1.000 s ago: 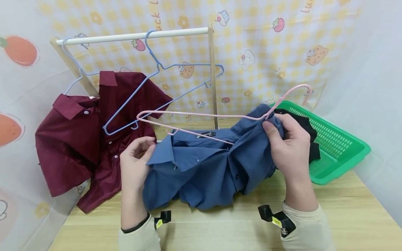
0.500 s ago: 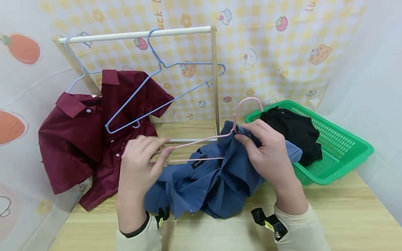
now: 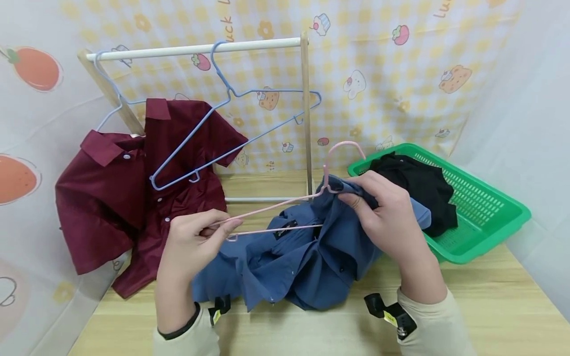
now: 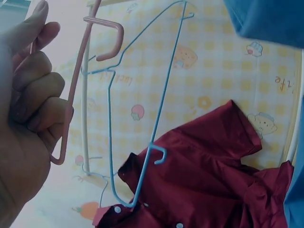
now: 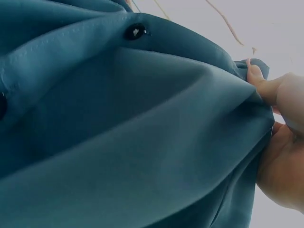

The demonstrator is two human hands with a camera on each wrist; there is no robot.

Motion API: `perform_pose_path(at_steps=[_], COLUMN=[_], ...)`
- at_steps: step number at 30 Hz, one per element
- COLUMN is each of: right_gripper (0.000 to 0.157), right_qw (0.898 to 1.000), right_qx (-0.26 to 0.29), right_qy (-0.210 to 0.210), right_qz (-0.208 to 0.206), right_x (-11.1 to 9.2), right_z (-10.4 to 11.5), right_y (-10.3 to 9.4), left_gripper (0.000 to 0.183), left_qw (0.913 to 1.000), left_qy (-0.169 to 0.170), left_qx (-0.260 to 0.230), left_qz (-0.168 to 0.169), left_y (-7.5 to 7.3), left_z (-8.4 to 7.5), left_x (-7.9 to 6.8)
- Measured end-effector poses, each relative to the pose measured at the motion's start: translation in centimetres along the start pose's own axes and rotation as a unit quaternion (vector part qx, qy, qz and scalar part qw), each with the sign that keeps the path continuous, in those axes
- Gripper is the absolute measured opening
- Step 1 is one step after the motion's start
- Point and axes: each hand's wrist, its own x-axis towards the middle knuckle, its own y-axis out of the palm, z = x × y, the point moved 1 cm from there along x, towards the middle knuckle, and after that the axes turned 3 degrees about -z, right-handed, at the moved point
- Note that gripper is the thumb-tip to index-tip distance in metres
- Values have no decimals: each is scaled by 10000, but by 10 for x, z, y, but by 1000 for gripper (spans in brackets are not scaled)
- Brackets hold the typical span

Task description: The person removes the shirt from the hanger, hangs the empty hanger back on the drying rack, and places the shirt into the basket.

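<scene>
Between the hands, a pink hanger (image 3: 276,203) slants with its hook up at the right. My left hand (image 3: 190,245) pinches its left end between thumb and fingers; in the left wrist view that end, with its small side hook (image 4: 114,40), runs along the curled fingers. A blue shirt (image 3: 307,267) lies bunched on the table under the hanger. With my right hand (image 3: 392,217) I grip its collar close to the hanger's neck. The hanger's right arm goes into the shirt and is hidden there. In the right wrist view the thumb presses on the shirt's (image 5: 142,123) edge.
At the back left stands a rack (image 3: 196,49) with a white rail. From it hang a maroon shirt (image 3: 102,198) and a bare blue hanger (image 3: 196,133). To the right, a green basket (image 3: 485,237) holds black cloth (image 3: 418,183).
My left hand has let go of the shirt's left collar and now pinches the hanger's left end. The right hand, shirt collar and hanger hook have moved left and down, uncovering more of the basket.
</scene>
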Motion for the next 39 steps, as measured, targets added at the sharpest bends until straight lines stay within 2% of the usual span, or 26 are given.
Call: perform_pose_path(at_steps=[3,8,14,19,22,25,27,31,33,35,37,39], right_gripper=[25,19,16,15,16,22,27,34,36,36,32,28], right_qw=[9998,9986,9976,9953,9904,9810,9726,9571,9540,9510,9455,9346], right_qx=[-135,-428,-458,-215,-28,58,47,96,205,364,558,809], right_qy=[140,300,512,941,1382,1933,2305,2868,2985,3067,3145,3275], right_qz=[75,42,63,63,10,-160,-316,-396,-195,176,639,1132], right_x=[-1,-4,-7,-11,-13,-14,-15,-15,-16,-17,-21,-26], right_z=[-5,-14,-23,-31,-36,-41,-43,-45,-45,-45,-45,-46], right_y=[-5,-14,-25,-30,-32,-32,-30,-19,-8,5,20,37], left_gripper=[17,25,18,13,11,12,12,11,11,12,13,13], left_qw=[9997,9973,9922,9836,9757,9643,9536,9257,9146,9098,9086,9102], left_qy=[14,24,-236,-589,-740,-853,-894,-968,-1006,-1084,-1149,-1206], left_qx=[6,34,325,375,273,75,-200,-820,-945,-838,-674,-505], left_qz=[-254,-730,-1181,-1664,-2045,-2507,-2869,-3564,-3800,-3919,-3958,-3931], left_y=[-7,-21,-47,-66,-75,-83,-86,-91,-92,-94,-95,-96], left_z=[3,11,17,18,19,17,15,9,7,5,3,2], left_x=[-3,-7,-15,-26,-31,-34,-35,-36,-35,-34,-33,-33])
